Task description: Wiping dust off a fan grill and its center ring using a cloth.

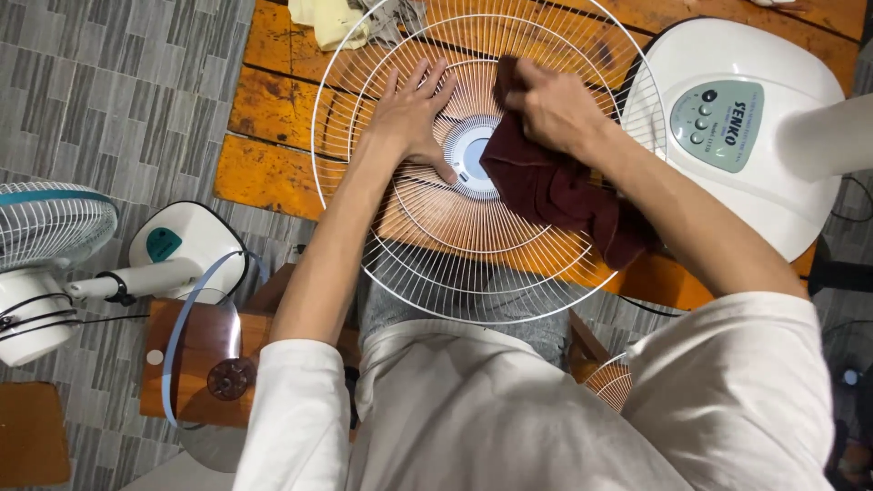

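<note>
A round white wire fan guard (436,245) lies flat across an orange wooden table (273,164), its near edge hanging over my lap. My left hand (414,114) presses flat on the guard, fingers spread, just left of the white and blue centre disc (470,155). My right hand (550,105) grips a dark red cloth (564,195) and presses it on the wires right of the centre; the cloth trails toward my right forearm.
A white fan base with a green button panel (727,127) sits on the table at right. A second fan (55,255) with its base (186,241) lies on the floor at left. A clear blade part (214,364) rests on a wooden stool. A yellowish cloth (332,23) lies at the table's far edge.
</note>
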